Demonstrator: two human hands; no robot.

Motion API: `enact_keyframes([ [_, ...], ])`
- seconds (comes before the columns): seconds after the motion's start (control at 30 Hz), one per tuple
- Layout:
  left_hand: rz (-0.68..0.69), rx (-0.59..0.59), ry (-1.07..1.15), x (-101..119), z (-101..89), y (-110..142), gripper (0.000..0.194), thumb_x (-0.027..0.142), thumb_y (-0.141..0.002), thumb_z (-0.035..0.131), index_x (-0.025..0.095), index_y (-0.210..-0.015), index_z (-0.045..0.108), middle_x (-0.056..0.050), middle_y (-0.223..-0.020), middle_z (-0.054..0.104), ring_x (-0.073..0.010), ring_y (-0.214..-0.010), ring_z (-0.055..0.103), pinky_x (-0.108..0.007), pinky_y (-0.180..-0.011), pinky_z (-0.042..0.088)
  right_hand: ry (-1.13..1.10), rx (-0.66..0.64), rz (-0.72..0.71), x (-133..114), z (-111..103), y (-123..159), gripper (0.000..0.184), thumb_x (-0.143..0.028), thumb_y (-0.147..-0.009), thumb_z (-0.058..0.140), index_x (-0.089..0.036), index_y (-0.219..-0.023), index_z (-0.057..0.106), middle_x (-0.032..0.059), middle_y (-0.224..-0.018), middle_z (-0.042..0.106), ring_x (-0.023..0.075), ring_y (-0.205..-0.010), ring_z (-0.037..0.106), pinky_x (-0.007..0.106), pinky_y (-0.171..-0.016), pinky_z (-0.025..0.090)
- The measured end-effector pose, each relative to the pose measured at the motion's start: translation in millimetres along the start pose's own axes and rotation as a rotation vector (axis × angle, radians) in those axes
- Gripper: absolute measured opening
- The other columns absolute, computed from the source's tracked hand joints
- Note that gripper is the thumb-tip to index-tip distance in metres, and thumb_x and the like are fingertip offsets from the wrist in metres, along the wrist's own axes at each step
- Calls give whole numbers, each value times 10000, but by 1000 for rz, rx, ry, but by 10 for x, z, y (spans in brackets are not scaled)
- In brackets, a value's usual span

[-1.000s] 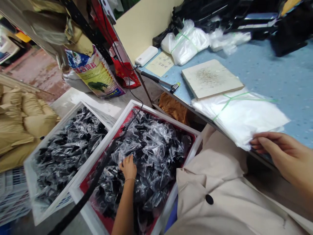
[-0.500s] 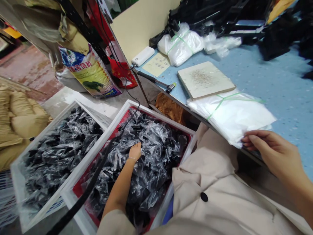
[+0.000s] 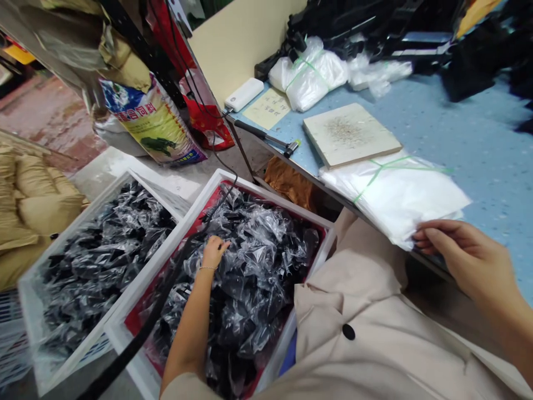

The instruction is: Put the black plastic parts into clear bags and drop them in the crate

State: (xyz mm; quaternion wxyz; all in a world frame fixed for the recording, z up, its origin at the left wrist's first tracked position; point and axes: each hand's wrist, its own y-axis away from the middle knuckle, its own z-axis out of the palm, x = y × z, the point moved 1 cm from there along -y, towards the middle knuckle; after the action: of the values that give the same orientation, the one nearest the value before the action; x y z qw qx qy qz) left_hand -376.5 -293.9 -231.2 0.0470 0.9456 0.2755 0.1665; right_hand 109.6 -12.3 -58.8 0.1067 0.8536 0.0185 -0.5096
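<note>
My left hand (image 3: 214,251) reaches down into a white crate (image 3: 272,199) lined in red, full of black parts in clear plastic bags (image 3: 258,261). Its fingers curl into the bags, and I cannot make out what they grip. My right hand (image 3: 453,250) rests at the near corner of a bundle of white bags (image 3: 395,194) tied with green string, on the blue table (image 3: 478,139). Its fingers are pressed on the bundle's corner.
A second white crate (image 3: 54,261) of bagged black parts stands to the left. A black cable (image 3: 166,300) crosses the near crate. On the table lie a beige board (image 3: 350,136), a power bank (image 3: 244,94), a note, more white bags (image 3: 310,72) and black items at the back.
My left hand has shifted leftward over the bags in the near crate. My right hand stays at the corner of the white bundle.
</note>
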Motion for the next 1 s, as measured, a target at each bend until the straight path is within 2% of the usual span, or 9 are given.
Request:
enact_keyframes([
  [0.13, 186, -214, 36, 297, 132, -32, 209, 349, -791, 586, 148, -738, 577, -42, -866, 596, -112, -903, 532, -255, -907, 444, -14, -3, -13, 28, -11, -8, 438, -529, -703, 655, -156, -932, 640, 71, -828, 658, 112, -670, 615, 198, -592, 543],
  [0.27, 126, -255, 1, 470, 167, 175, 151, 248, -771, 579, 166, -881, 641, -83, -1042, 635, -189, -1148, 500, -399, -1066, 381, -33, -4, -11, -2, 5, 3, 437, -523, -707, 658, -147, -929, 635, 73, -821, 651, 112, -668, 613, 199, -582, 536],
  [0.37, -33, -166, -40, 648, 243, 517, 384, 365, -831, 493, 162, -1140, 598, -141, -1315, 523, -268, -1329, 380, -509, -1120, 321, -42, -1, 2, -37, 24, 17, 439, -521, -704, 661, -143, -925, 636, 81, -818, 648, 114, -662, 611, 209, -589, 536],
  [0.47, -222, -85, -53, 930, 460, 877, 807, 584, -772, 524, 137, -1421, 353, -198, -1513, 280, -331, -1423, 270, -545, -1137, 306, -40, 1, 12, -44, 26, 28, 452, -531, -709, 658, -142, -938, 639, 87, -826, 649, 116, -661, 609, 217, -595, 535],
  [0.53, -306, -63, -69, 1121, 624, 1004, 920, 621, -759, 519, 144, -1489, 225, -209, -1568, 131, -357, -1464, 190, -567, -1152, 277, -47, -10, 20, -30, 20, 28, 464, -540, -718, 654, -140, -953, 636, 88, -832, 650, 116, -663, 608, 219, -597, 532],
  [0.6, -329, -65, -111, 1264, 732, 1000, 771, 526, -840, 431, 173, -1496, 230, -188, -1582, 97, -352, -1484, 147, -595, -1160, 243, -64, -33, 34, -12, 16, 17, 469, -540, -729, 656, -137, -968, 631, 89, -846, 652, 116, -678, 610, 214, -606, 529],
  [0.7, -306, -112, -195, 1381, 733, 847, 594, 326, -898, 301, 209, -1481, 289, -130, -1578, 181, -312, -1489, 170, -605, -1169, 224, -119, -72, 66, -4, 12, -1, 477, -537, -738, 665, -133, -987, 621, 89, -863, 653, 117, -707, 611, 211, -625, 527],
  [0.9, -327, -227, -291, 1489, 536, 728, 634, 197, -837, 342, 215, -1470, 316, -94, -1550, 284, -274, -1463, 273, -568, -1161, 290, -323, -296, 160, 60, -83, 40, 473, -546, -757, 652, -129, -976, 610, 75, -860, 640, 123, -716, 605, 243, -645, 525],
  [1.0, -344, -211, -301, 1518, 476, 656, 640, 217, -793, 409, 257, -1431, 391, -83, -1541, 309, -301, -1423, 349, -527, -1116, 371, -321, -334, 119, 168, -314, -120, 460, -549, -817, 574, -126, -994, 609, 76, -857, 632, 129, -702, 597, 281, -667, 526],
])
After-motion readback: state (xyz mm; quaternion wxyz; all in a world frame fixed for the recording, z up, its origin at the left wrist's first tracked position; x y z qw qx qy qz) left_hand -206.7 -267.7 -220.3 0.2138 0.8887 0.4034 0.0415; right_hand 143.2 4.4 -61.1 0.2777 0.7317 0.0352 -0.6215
